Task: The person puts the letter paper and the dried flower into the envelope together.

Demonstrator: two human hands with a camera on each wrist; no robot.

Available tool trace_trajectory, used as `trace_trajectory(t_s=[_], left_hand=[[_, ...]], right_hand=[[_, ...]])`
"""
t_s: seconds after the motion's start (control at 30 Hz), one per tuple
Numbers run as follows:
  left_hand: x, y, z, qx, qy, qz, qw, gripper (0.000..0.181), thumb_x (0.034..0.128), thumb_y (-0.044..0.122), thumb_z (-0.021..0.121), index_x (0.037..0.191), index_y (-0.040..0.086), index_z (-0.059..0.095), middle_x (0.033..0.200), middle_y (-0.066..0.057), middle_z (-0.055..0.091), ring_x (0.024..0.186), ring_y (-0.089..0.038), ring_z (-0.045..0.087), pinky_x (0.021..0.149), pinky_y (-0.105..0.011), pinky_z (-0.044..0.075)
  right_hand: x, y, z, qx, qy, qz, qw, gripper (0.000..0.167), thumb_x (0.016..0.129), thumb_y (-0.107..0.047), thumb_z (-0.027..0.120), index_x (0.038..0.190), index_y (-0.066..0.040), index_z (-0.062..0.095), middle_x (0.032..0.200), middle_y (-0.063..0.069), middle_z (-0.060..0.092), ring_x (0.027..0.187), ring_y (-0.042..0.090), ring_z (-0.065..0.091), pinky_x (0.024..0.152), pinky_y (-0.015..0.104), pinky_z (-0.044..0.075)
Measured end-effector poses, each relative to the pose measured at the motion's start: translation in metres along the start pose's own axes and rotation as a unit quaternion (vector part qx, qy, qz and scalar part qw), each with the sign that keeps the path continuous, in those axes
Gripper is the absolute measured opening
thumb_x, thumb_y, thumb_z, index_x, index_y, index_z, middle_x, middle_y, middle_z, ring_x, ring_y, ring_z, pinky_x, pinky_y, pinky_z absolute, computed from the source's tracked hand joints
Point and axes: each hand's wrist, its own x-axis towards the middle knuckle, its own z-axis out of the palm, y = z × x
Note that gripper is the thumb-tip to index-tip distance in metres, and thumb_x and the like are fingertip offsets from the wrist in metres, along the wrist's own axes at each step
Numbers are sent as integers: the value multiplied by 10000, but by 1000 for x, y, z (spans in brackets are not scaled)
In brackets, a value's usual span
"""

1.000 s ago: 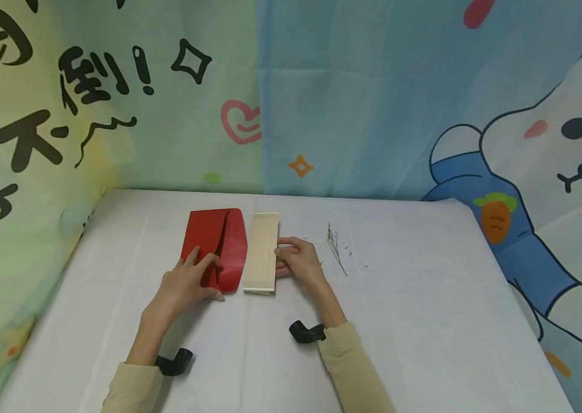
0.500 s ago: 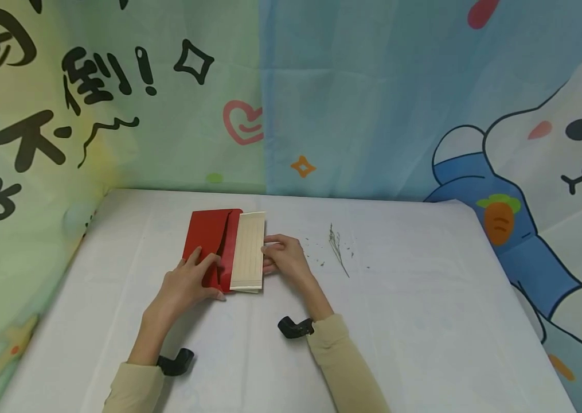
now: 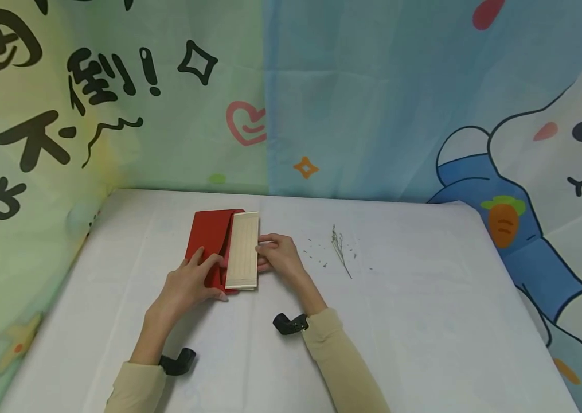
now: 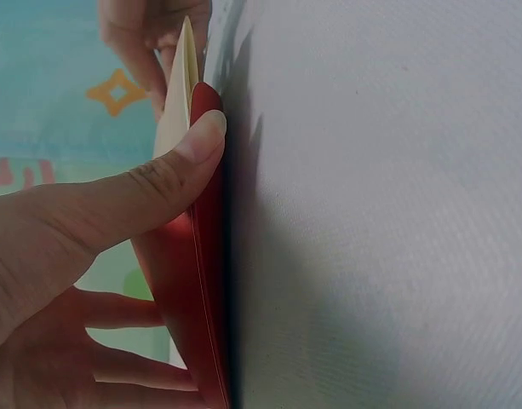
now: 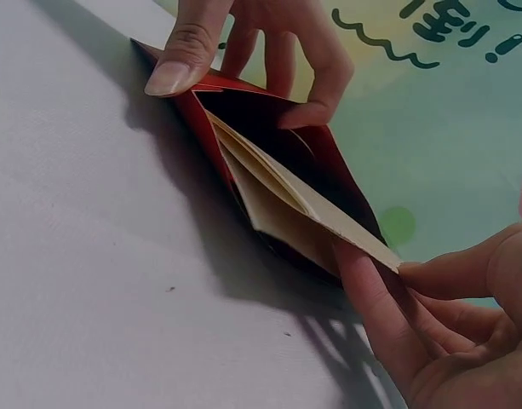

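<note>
A red envelope (image 3: 209, 229) lies on the white table, and my left hand (image 3: 184, 289) holds its mouth apart, thumb at the near edge and fingers on top. In the right wrist view the left hand (image 5: 269, 43) spreads the dark opening. A folded cream paper (image 3: 242, 252) sits with its left edge inside that opening; in the right wrist view the paper's layers (image 5: 278, 192) show there. My right hand (image 3: 285, 258) pinches the paper's right edge between thumb and fingers. In the left wrist view the thumb lies along the red envelope (image 4: 180, 273).
A small dried sprig (image 3: 339, 249) lies right of the hands, with tiny crumbs scattered around it. The white table (image 3: 425, 321) meets a printed cloth backdrop (image 3: 352, 115) at its far edge. Each wrist carries a black camera.
My right hand has moved left with the cream paper, from beside the envelope over its flap and into the opening. The left hand has stayed on the envelope.
</note>
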Motion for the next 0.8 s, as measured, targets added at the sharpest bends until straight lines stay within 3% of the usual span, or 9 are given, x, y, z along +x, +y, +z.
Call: trace_trajectory(t_s=[0.47,0.8], left_hand=[[2,0,1,4,-42,-88,10000,656,749,385,915,1288,227,574,1548,-343,399,1272,-689,461,926,-774,462],[2,0,3,71,7,-126,9999,687,738,392,923,1301,217,571,1549,-331,405,1277,-673,469,918,-752,482]], right_hand=[[7,0,15,-15,-110,25,9999,328,989,-43,626,1301,56,612,1012,236,755,593,115,701,629,337,632],[9,1,33,306,-262,90,9991,321,987,-44,635,1293,51,614,1029,224,754,624,120,715,667,344,637]])
